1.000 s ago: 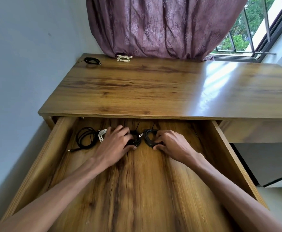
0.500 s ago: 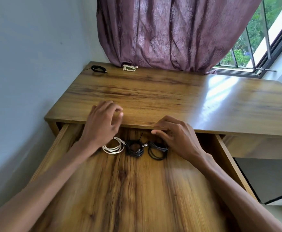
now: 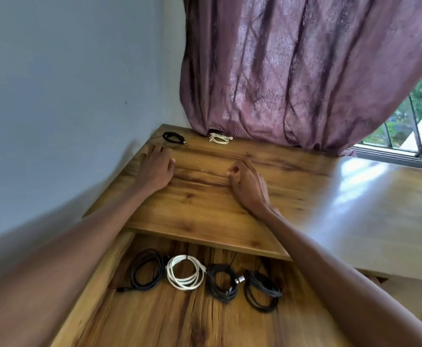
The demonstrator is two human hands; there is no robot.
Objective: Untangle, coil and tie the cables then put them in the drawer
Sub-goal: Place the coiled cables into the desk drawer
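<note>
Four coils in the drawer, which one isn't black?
The white coil, second from the left in the drawer. The far-left coil and the two coils to its right are black.

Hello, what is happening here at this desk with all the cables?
A person is tidying cables into the open drawer. Four coils already lie there in a row: three black ones and a white coil. Both hands are empty and reach over the desk top: the left hand nears a black cable at the far edge, the right hand hovers mid-desk. A white cable waits beside the curtain.
</note>
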